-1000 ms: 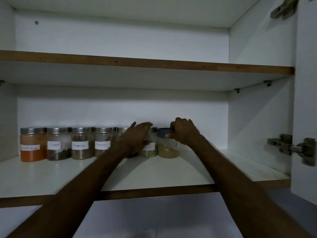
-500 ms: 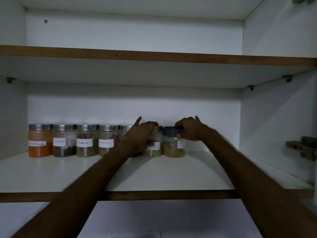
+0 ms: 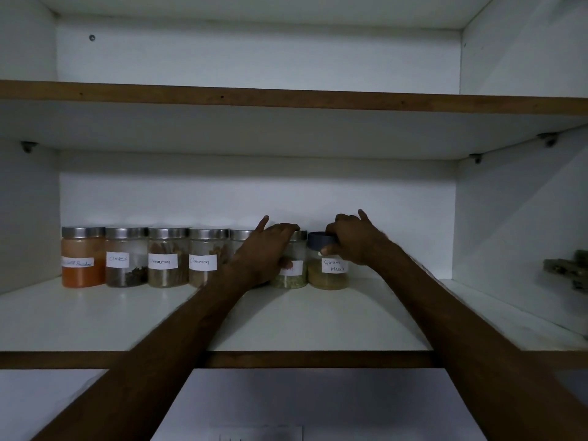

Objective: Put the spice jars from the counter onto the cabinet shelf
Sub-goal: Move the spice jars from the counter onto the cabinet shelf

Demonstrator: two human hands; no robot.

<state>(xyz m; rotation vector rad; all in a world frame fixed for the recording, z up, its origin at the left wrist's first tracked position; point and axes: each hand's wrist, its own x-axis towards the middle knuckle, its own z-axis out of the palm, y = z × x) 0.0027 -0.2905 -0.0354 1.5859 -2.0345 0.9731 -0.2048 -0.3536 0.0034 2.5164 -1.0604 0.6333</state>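
Dim view into a white wall cabinet, where seven spice jars stand upright in a row at the back of the lower shelf (image 3: 95, 316), each touching or just beside the next. Several parts are hidden. The left hand (image 3: 267, 249) covers nearly all of the fifth jar (image 3: 241, 234), leaving only a strip of silver lid, so its contents cannot be made out. The same hand's thumb lies across the label of the herb jar (image 3: 291, 280), making the writing unreadable. Both forearms are cut off by the bottom of the frame, and a metal hinge (image 3: 566, 272) at the far right is blurred and cropped. The upper shelf (image 3: 286, 98) shows only its brown edge and underside. From the left, the orange jar (image 3: 83, 272) is nearly full of orange powder, with a smudged label ending in "Powder". The cloves jar (image 3: 126, 276) holds dark cloves at the bottom. The first cinnamon jar (image 3: 168, 276) and second cinnamon jar (image 3: 203, 276) hold brown sticks. After the hidden fifth jar, the herb jar has a low layer of green flakes. Last is the blue-lidded jar (image 3: 329, 276), labelled "Garam Masala", with yellow-brown powder in its lower part. The left hand's fingers curl over the herb jar's silver lid, gripping it, with one finger raised. The right hand (image 3: 353, 241) grips the blue lid, fingers curled round it, thumb on its front rim, one finger pointing up
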